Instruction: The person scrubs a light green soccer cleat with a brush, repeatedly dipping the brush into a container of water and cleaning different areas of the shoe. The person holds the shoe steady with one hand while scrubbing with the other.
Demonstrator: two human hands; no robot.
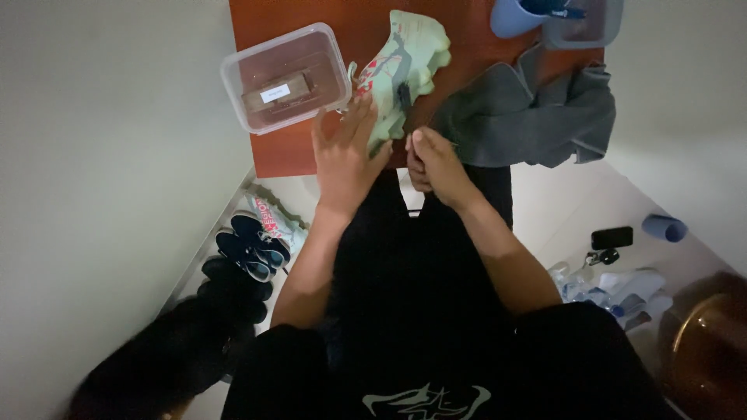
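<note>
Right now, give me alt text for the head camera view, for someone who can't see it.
Seen from above, a person's left hand rests flat on a pale green football boot on a reddish-brown table, while the right hand pinches something small at the boot's near end. A clear plastic box and grey cloth flank the boot.

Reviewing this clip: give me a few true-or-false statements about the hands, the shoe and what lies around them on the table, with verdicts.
1. The left hand lies flat on the pale green shoe. True.
2. The right hand holds the blue cup. False: the cup stands apart at the table's far edge; the right hand is closed at the shoe's near end.
3. A clear plastic box lies left of the shoe. True.
4. The grey cloth covers the shoe. False: it lies to the shoe's right.
5. More shoes stand on the floor by the wall. True.
</note>
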